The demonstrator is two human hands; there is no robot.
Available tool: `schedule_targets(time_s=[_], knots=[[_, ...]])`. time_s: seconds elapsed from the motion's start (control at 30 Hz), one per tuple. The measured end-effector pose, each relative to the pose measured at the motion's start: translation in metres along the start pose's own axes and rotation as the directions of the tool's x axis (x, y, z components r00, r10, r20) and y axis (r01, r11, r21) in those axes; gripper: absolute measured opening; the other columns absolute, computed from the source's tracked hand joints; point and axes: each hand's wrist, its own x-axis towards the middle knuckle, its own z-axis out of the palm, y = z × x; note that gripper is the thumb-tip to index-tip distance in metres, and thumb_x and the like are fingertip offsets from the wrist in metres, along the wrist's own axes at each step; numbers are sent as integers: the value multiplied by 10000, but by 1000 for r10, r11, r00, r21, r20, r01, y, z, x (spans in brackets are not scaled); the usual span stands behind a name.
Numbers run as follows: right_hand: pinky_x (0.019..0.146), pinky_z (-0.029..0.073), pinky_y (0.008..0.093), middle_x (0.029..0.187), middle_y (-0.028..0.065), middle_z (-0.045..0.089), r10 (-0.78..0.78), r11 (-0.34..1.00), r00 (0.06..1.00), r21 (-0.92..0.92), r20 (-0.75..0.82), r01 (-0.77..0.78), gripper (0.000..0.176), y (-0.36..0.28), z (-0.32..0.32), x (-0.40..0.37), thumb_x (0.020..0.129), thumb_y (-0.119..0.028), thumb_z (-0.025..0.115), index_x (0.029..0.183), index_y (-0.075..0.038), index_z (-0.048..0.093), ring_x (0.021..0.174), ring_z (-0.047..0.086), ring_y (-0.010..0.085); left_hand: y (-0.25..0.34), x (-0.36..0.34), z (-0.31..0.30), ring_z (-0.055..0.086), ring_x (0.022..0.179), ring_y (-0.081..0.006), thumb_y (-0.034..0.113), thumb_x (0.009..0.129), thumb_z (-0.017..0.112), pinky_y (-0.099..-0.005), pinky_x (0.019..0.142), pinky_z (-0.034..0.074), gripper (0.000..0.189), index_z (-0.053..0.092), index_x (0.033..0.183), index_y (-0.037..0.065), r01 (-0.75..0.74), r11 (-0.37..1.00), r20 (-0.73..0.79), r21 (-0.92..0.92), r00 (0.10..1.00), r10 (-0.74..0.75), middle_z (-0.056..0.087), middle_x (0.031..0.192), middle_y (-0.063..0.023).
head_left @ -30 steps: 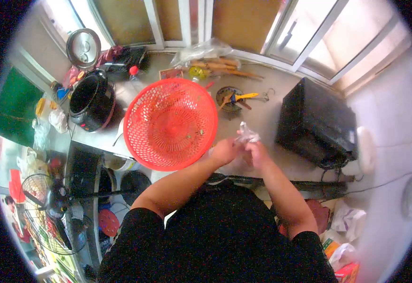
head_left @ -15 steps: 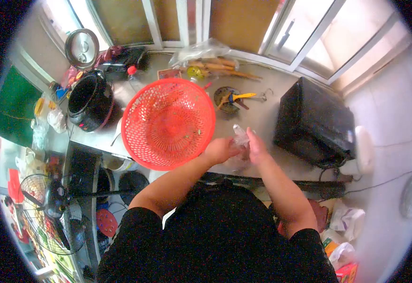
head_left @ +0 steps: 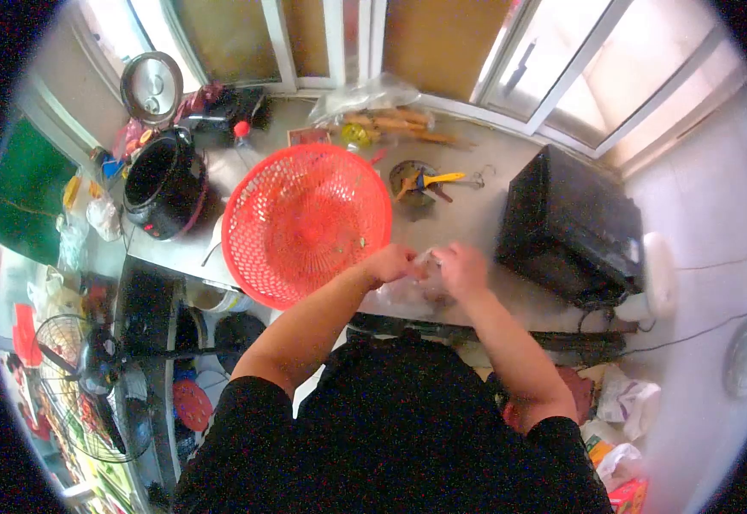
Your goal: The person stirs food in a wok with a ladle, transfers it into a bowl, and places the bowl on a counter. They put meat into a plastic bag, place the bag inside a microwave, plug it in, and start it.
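Observation:
A clear plastic bag (head_left: 414, 292) hangs between my two hands near the counter's front edge. My left hand (head_left: 392, 264) is closed on the bag's left side, beside the rim of a red plastic colander (head_left: 309, 224). On the other side, my right hand (head_left: 462, 267) is closed on the bag, slightly blurred. The colander has a few small green bits inside. Behind my hands lies a dark round dish (head_left: 413, 184) with a yellow-handled tool (head_left: 440, 179) across it.
An open black cooker (head_left: 163, 184) stands at the left, with a red-capped bottle (head_left: 242, 141) near it. A black oven (head_left: 568, 227) is at the right. Plastic-wrapped sticks (head_left: 399, 122) lie at the back. A fan (head_left: 98, 360) is at the lower left.
My hands have changed from nearly flat around the bundled plastic to pinching it. The bag now spreads wider and hangs lower. The colander has barely shifted in view.

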Motion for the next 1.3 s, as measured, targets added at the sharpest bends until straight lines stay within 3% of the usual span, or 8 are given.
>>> schedule_targets(time_s=[0.1, 0.63, 0.73, 0.83, 1.0, 1.1, 1.2, 1.3], knots=[[678, 469, 391, 808, 138, 572, 115, 990, 992, 72, 47, -119, 147, -10, 4, -4, 728, -118, 579, 853, -120, 657, 772, 582, 295, -26, 21, 22, 591, 733, -208, 208, 819, 584, -333, 724, 464, 195, 669, 841, 33, 18, 646, 38, -763, 999, 17, 627, 751, -71], [769, 437, 400, 895, 120, 589, 300, 905, 925, 237, 231, -353, 140, 57, 10, -132, 780, -187, 632, 797, -51, 657, 884, 539, 310, -1, 68, 0, 498, 591, -213, 223, 853, 516, -318, 587, 446, 249, 596, 747, 13, -110, 251, -219, -962, 859, -463, 576, 695, -112], [737, 449, 364, 865, 112, 590, 251, 900, 959, 397, -132, -181, 178, 45, -8, -105, 837, -207, 592, 847, -45, 665, 834, 557, 283, 25, 50, 15, 581, 725, -237, 296, 854, 531, -353, 708, 477, 301, 600, 935, 14, -118, 940, -121, -319, 989, 83, 619, 803, -131], [714, 456, 308, 829, 88, 589, 261, 928, 924, 337, -280, -160, 226, 23, -32, -56, 890, -229, 538, 947, -44, 654, 805, 565, 221, 44, 25, 55, 621, 776, -237, 304, 858, 515, -359, 746, 481, 322, 593, 1058, 64, -453, 807, 51, 378, 881, 471, 655, 871, -119], [707, 467, 292, 892, 74, 603, 361, -173, 736, 816, 573, -551, 332, 24, -20, -41, 917, -286, 516, 1145, -52, 577, 837, 569, 151, 74, 27, 35, 621, 752, -280, 322, 900, 441, -405, 697, 488, 326, 639, 963, 71, -340, 940, 224, -18, 915, 335, 662, 891, -128], [645, 476, 293, 879, 69, 611, 346, 570, 938, 799, -22, -192, 351, 18, -5, -47, 915, -287, 507, 1159, -40, 561, 749, 585, 171, 72, 30, 30, 623, 759, -275, 332, 872, 487, -412, 705, 486, 307, 656, 922, 80, -268, 943, 301, 195, 932, 203, 663, 895, -135], [656, 471, 276, 883, 67, 603, 253, 968, 966, 10, -48, -253, 315, 36, 4, -64, 888, -213, 537, 1130, -11, 556, 730, 574, 169, 59, 21, 38, 625, 829, -290, 210, 829, 509, -391, 728, 484, 308, 587, 1115, 124, -152, 888, 142, 433, 985, 99, 653, 876, -152], [688, 465, 269, 903, 62, 580, 343, 817, 804, 268, 487, -511, 334, 34, -25, -65, 831, -160, 603, 1120, -4, 549, 759, 549, 147, 14, 36, 59, 614, 859, -326, 219, 810, 530, -415, 746, 480, 311, 595, 1109, 162, -329, 826, 140, 457, 944, 299, 645, 878, -172]])
